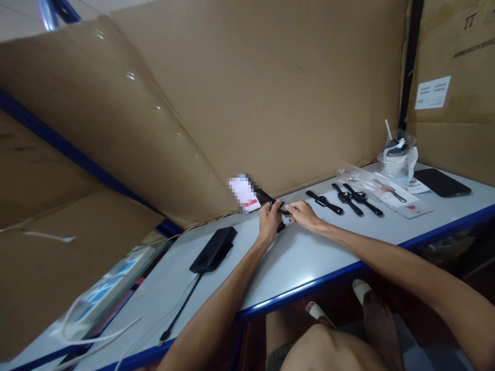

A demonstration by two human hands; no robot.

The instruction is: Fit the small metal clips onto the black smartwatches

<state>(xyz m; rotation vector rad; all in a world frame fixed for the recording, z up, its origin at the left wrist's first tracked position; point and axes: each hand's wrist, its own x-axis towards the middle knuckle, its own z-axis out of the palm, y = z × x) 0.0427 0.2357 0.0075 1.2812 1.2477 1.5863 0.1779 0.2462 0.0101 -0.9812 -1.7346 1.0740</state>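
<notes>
Both my hands meet near the back of a pale grey table (309, 257) with a blue front edge. My left hand (268, 221) is closed on a small black smartwatch with a strap (281, 208), and my right hand (303, 214) pinches the same watch from the right. Just behind them a black device with a blurred white and red label (245, 193) leans against the cardboard wall.
Three more black watches (324, 202) (347, 199) (363, 200) lie in a row to the right, then clear bags with cards (386, 188), a bagged item (396, 152) and a dark phone (442, 182). A black power bank with cable (213, 249) lies left. Cardboard sheets (270, 87) wall the back.
</notes>
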